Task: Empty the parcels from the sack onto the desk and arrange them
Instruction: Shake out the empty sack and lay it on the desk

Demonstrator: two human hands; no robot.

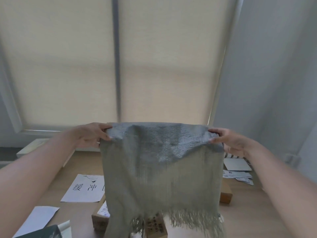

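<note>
While the sack hangs above the middle of the desk, both arms reach forward and hold it up in front of the drawn window blind.

Left grip: thumb and curled fingers pinch the sack's upper left corner.
Right grip: thumb and fingers clamp the upper right corner. The top edge is stretched between the two, sagging a little in the middle.

Sack: grey, coarse weave, hanging flat. A ragged fringe at the bottom dangles over the parcels. Whether the fringe touches them, cannot tell.

Parcels on the desk, all partly hidden by the sack:
- left box, cardboard, with a pale patterned label, showing past the sack's lower left edge.
- middle box, cardboard with dark print on top, under the fringe, toward the desk's near edge.
- right box, plain brown, showing past the sack's right edge.

Also on the desk: a lettered sheet with large black characters, left of the sack; a blank sheet nearer the near left corner; loose papers toward the far right corner. A dark object sits at the bottom left of the view, too cropped to identify.
</note>
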